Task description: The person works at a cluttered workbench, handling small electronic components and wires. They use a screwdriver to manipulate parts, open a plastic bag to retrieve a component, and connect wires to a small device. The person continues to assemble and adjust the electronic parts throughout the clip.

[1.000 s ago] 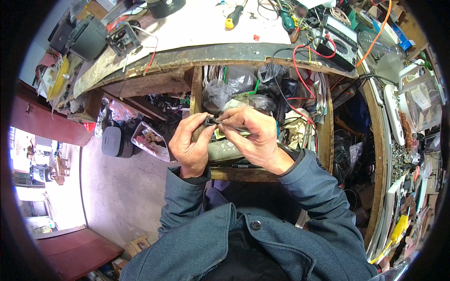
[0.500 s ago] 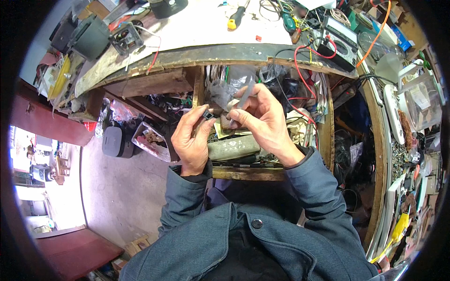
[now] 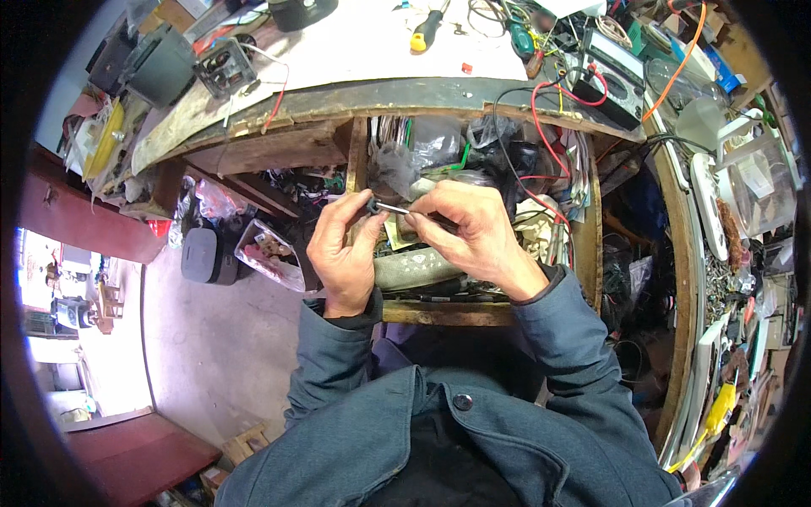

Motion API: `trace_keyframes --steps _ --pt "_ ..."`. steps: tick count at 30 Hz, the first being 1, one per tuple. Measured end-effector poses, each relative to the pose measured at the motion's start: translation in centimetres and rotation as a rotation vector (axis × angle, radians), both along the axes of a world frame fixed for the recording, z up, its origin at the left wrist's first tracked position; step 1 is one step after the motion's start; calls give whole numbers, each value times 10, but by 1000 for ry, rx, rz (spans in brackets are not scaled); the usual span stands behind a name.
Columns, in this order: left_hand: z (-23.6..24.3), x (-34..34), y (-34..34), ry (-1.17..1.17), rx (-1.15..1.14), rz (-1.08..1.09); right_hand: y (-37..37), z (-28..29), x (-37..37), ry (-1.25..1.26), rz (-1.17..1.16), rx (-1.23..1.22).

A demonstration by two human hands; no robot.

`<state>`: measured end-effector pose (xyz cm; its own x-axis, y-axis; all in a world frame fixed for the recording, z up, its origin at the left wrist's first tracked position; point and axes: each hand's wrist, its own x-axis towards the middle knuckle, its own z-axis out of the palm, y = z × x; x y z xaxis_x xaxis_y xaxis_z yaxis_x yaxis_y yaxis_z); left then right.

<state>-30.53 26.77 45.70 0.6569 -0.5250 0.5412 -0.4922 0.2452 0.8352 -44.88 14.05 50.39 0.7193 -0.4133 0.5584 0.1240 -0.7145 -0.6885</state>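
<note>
Over the open drawer [image 3: 448,314], my left hand [image 3: 345,253] pinches a small black part [image 3: 372,205] between thumb and fingertips. My right hand [image 3: 475,232] is closed on a thin metal tool [image 3: 393,209] whose exact kind I cannot make out. Its narrow end reaches leftward to the black part and appears to touch it. The fingers hide the rest of the tool. Below the hands, a worn grey-green pouch [image 3: 418,269] lies among papers and plastic bags in the drawer.
On the bench [image 3: 372,72] lie a yellow-and-black screwdriver [image 3: 427,32], a small red piece [image 3: 466,68] and an analog multimeter [image 3: 610,80]. Its red lead [image 3: 541,139] hangs into the drawer. A dark rounded case [image 3: 208,256] and an open box [image 3: 269,253] stand at left.
My right hand has swung the metal tool from a raised, upright tilt down to nearly level, its end now at the black part. My left hand has barely moved.
</note>
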Motion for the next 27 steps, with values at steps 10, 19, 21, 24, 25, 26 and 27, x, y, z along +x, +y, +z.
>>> trace_keyframes --steps 10,19,21,24,25,26,27 --pt "3 -3 2 -73 65 -38 1 -5 -1 91 -23 -202" --pt "4 -1 2 -167 149 -44 3 -4 -3 126 -15 -228" --pt "4 0 2 -210 171 -57 2 -4 -4 130 -41 -224" --pt "2 -2 2 -196 164 -33 6 -9 0 74 -76 -213" --pt "2 -3 2 -233 171 -6 8 -10 1 73 -80 -217" --pt "3 -4 2 -269 178 20 10 -9 1 94 -92 -204" --pt "3 -5 1 -225 172 1 8 -7 0 86 -72 -176"
